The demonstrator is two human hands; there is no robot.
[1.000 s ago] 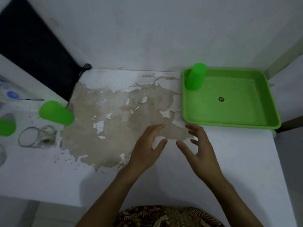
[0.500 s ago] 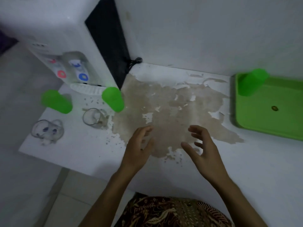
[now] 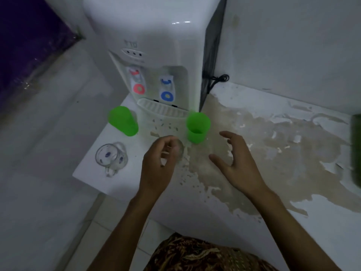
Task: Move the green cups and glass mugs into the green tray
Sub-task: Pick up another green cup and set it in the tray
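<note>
Two green cups stand in front of the water dispenser: one (image 3: 123,121) near the table's left edge, the other (image 3: 197,127) upright by the drip tray. A glass mug (image 3: 111,156) with blue marks sits at the left corner. A second glass mug (image 3: 179,151) is partly hidden behind my left hand (image 3: 159,165), whose fingers curl over it without a clear grip. My right hand (image 3: 235,163) hovers open just right of the upright green cup, holding nothing. Only a dark sliver of the green tray (image 3: 356,149) shows at the far right edge.
A white water dispenser (image 3: 156,55) with red and blue taps stands at the table's back left, its black cord (image 3: 216,80) against the wall. The white tabletop (image 3: 273,153) has a large brown patch of peeled paint. The table's left edge drops to a tiled floor.
The view has swung left, pushing the tray almost out of sight. Both hands moved left and forward to the cups and mug by the dispenser; my left hand now covers one mug.
</note>
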